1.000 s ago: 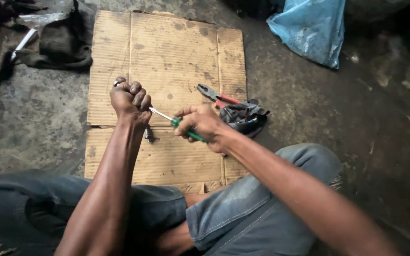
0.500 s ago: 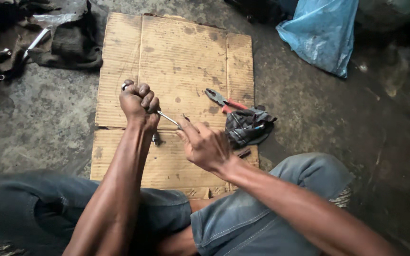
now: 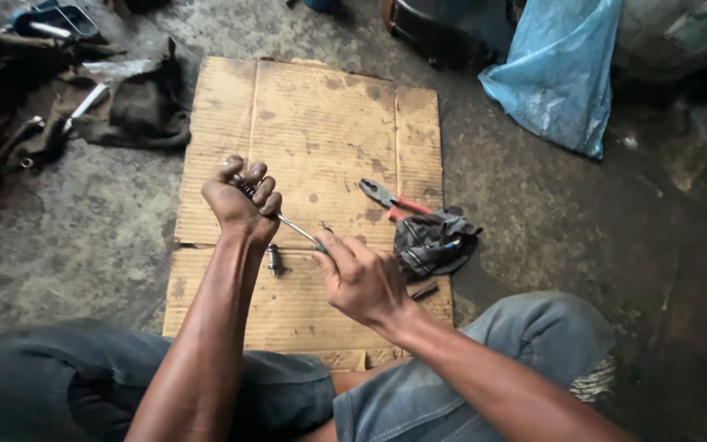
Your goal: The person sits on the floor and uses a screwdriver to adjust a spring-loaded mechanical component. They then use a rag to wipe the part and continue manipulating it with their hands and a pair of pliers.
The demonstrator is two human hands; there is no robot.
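Screwdriver handle sits buried in my right hand, clenched round it; shaft alone shows. Left hand fist grips a small metal part I can't identify, above cardboard. Blue plastic bag: contents unseen.

2 bare forearms reach forward from bent knees, hands close together.
The left hand is clenched in a fist, knuckles up, wrist raised. The right hand sits lower, back of the hand up, fingers curled in a grip.
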